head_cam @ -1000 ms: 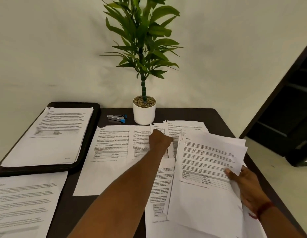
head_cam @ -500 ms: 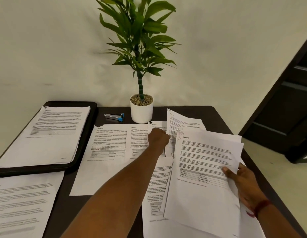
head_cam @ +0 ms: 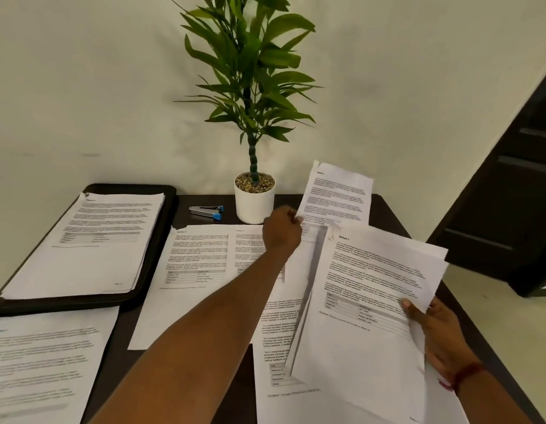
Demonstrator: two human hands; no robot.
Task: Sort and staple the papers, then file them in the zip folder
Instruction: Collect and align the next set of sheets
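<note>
Quick update from my end. Half a second ago the left hand was down flat on the spread in front of the plant pot. Now it's pinching one sheet by its lower left corner, and that page is up off the table, tilted, just to the right of the pot. The right hand hasn't really changed. It holds its bundle by the right edge with the thumb on top, further right of the pot and closer to me. So I'd say we're mid-sort, and the lifted page looks headed onto that bundle, though that's my guess. The loose pages in front of the pot aren't gathered yet. The stapler sits untouched just left of the pot. The zip folder lies open further left with a stack already on it. I can't read the headings well enough to say whether this page matches the bundle. Stapling and filing this set are still ahead, and the single sheet is floppy, so a corner pinch could let it fold.
</note>
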